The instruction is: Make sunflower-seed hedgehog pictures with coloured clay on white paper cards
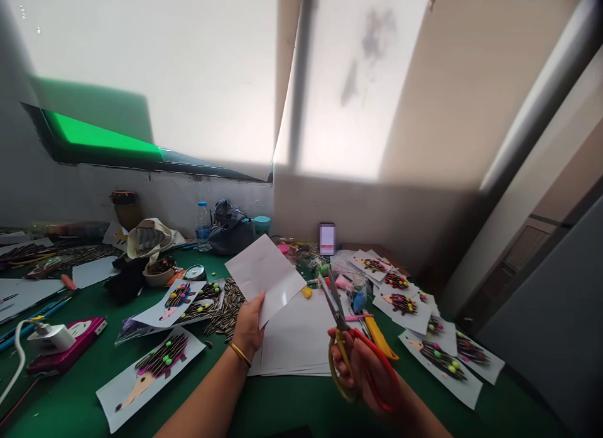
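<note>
My left hand (249, 325), with a gold bangle at the wrist, grips a blank white sheet of paper (265, 276) by its lower corner and holds it up, tilted. In my right hand (360, 362) is a pair of scissors (335, 306) with one red and one yellow handle. Their blades point up and slightly left, a little apart, and do not touch the sheet. Beneath and between both hands lies a stack of white paper (296, 340) on the green table. A heap of sunflower seeds (230, 306) sits just left of the held sheet.
Hedgehog craft cards (436, 359) spread along the right; others, like one card (155, 369), lie at left. A yellow utility knife (379, 337) rests beside the stack. A phone (326, 239) stands at the back. A magenta power strip (68, 347), water bottle (202, 227) and dark bag (232, 234) are leftward.
</note>
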Demonstrator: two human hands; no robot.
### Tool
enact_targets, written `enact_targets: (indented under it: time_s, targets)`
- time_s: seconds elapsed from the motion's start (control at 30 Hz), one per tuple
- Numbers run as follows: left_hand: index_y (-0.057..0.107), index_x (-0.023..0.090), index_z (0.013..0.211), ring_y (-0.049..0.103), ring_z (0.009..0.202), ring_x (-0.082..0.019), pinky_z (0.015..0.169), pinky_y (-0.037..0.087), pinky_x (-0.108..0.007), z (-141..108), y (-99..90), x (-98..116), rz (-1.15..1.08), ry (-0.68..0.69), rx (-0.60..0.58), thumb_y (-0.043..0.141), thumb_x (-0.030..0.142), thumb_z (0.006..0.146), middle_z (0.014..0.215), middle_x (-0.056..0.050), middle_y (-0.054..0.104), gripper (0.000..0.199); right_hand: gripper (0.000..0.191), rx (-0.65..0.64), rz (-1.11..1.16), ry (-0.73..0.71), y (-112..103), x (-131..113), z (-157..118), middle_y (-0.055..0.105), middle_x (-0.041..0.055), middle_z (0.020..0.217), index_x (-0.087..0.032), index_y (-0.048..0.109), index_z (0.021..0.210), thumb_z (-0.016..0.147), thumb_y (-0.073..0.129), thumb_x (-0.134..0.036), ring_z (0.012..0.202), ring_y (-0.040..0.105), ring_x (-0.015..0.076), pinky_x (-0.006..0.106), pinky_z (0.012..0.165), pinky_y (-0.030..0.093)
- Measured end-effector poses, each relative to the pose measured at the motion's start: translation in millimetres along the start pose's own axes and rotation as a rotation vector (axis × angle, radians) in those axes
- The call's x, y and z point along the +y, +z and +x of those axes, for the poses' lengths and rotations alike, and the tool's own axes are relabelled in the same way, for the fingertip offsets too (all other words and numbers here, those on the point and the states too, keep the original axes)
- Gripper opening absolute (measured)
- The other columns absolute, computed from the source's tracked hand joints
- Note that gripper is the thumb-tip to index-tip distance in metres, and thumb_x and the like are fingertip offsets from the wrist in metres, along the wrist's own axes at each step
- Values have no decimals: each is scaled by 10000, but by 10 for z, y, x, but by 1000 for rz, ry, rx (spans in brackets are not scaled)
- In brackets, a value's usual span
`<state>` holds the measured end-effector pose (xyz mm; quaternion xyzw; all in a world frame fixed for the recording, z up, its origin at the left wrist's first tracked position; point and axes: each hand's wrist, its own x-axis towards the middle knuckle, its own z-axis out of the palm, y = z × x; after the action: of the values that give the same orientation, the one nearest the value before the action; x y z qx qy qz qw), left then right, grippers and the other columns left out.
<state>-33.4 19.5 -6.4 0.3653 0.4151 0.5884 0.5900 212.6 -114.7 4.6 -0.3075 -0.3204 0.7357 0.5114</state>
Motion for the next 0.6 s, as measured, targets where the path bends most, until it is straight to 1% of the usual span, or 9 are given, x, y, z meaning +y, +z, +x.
enact_targets:
  time_s: [0.07, 0.1, 0.17, 0.3, 0.5, 0.6]
  targets:
    - [608, 243, 1112, 655, 933, -287, 723, 508, -327, 47, -41, -11, 15, 4, 31, 656, 510, 774, 959, -102, 682, 434, 503, -72, 55, 105, 80, 69, -15, 612, 58, 952, -213, 626, 1201, 802, 700, -512, 782, 566, 136, 234, 666, 440]
    - [610, 247, 1111, 648, 948, -287, 727, 504, -326, 63, -52, -18, 21, -1, 52, 649, 514, 776, 970, -103, 677, 431, 516, -100, 64, 133, 112, 86, -27, 615, 62, 961, -207, 631, 1200, 795, 705, -517, 799, 570, 140, 239, 697, 442]
    - [609, 251, 1108, 637, 966, -290, 730, 499, -328, 78, -57, -30, 26, -15, 88, 642, 514, 778, 985, -102, 669, 424, 534, -126, 50, 140, 166, 103, -54, 620, 67, 956, -191, 642, 1190, 797, 686, -550, 785, 567, 142, 247, 723, 440]
    - [601, 247, 1096, 624, 1000, -305, 737, 499, -342, 59, -31, -33, 16, -48, 140, 639, 509, 779, 1005, -106, 662, 414, 576, -97, 5, 136, 244, 102, -95, 622, 85, 943, -178, 652, 1181, 835, 581, -633, 678, 527, 144, 271, 674, 440]
    - [569, 249, 1149, 630, 1041, -311, 744, 509, -350, 15, 20, 19, -68, -144, 180, 674, 453, 775, 1030, -84, 683, 439, 510, -103, 122, 200, 269, 77, -115, 611, 73, 944, -170, 652, 1177, 881, 559, -575, 660, 506, 107, 225, 650, 434]
    - [555, 260, 1198, 638, 1043, -279, 709, 518, -312, -6, 26, 62, -142, -190, 161, 662, 418, 796, 1072, -60, 689, 444, 502, -139, 163, 202, 281, 53, -123, 608, 75, 948, -167, 650, 1169, 893, 534, -571, 661, 497, 103, 222, 642, 418]
